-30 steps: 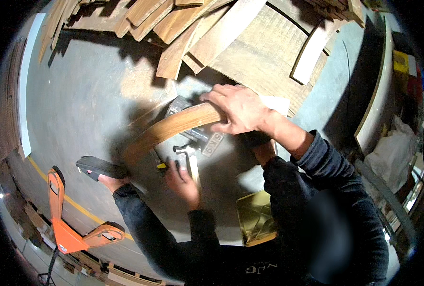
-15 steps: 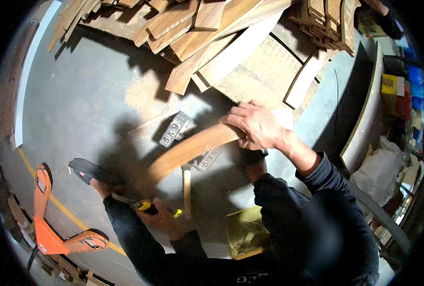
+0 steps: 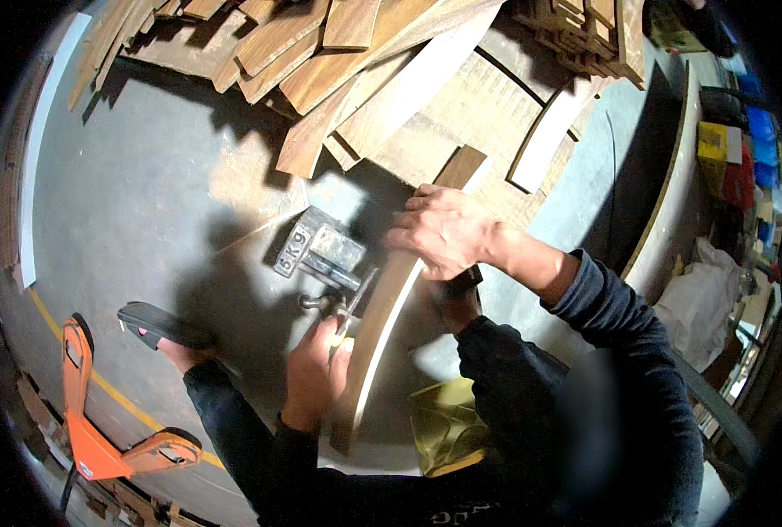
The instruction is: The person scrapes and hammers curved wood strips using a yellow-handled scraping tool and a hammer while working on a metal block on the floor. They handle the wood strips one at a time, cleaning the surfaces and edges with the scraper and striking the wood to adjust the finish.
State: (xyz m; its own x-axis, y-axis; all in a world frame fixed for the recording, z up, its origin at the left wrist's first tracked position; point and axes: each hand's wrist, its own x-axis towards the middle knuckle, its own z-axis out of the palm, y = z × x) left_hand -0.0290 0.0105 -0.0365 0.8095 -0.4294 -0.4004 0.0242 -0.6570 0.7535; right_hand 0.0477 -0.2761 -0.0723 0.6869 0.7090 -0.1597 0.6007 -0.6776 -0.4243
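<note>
While the right hand (image 3: pixel 448 233) lies palm-down w/ fingers curled over the upper part of a long, curved, pale-edged wooden strip (image 3: pixel 382 325), the left hand (image 3: pixel 313 369) is closed round a small slim tool (image 3: pixel 349 309) pressed vs. the strip's left edge; can't tell what kind of tool, it's mostly hidden by the fingers. Head view only. Strip runs from approx. 1 o'clock of frame centre, its dark brown top end poking out past the right hand, down to approx. 6 o'clock by the left forearm. At 9 o'clock of the right hand, just beside the strip, sits a grey rectangular metal block weight (image 3: pixel 319 250) on the grey concrete floor (image 3: pixel 145 202). A dark flat sandal (image 3: pixel 158 323) w/ a foot in it is at 9 o'clock of the left hand, near it. An orange bar clamp (image 3: pixel 88 422) lies at 8 o'clock, well apart. A heap of loose brown wooden boards (image 3: pixel 338 53) fills 12 o'clock. An olive-yellow cloth (image 3: pixel 448 426) lies at 5 o'clock of the left hand, just right of the strip's lower end.
</note>
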